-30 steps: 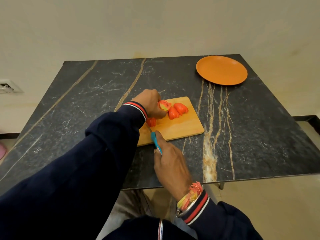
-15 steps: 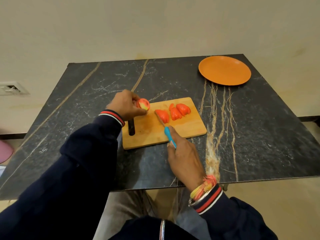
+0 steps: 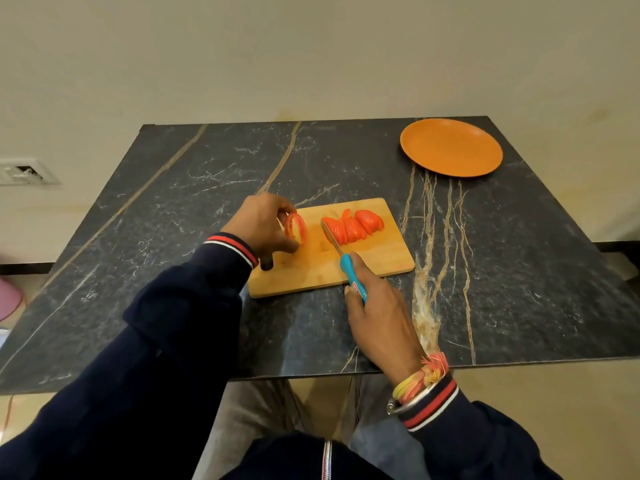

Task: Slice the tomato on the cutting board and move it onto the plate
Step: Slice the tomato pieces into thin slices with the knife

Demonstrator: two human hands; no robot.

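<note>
Nearest us, right hand (image 3: 379, 308) grips the blue-handled knife (image 3: 346, 263), blade against the tomato slices (image 3: 353, 226) on the cutting board (image 3: 374, 258). Left hand (image 3: 259, 225) pinches 1 tomato end piece (image 3: 297, 228) above the board. Farthest, orange plate (image 3: 450, 147), well apart.

A home kitchen or dining corner: dark marble bench (image 3: 173, 209) against a plain wall, wall socket (image 3: 24, 172), wooden cutting board (image 3: 311, 275), orange plate (image 3: 450, 147).
</note>
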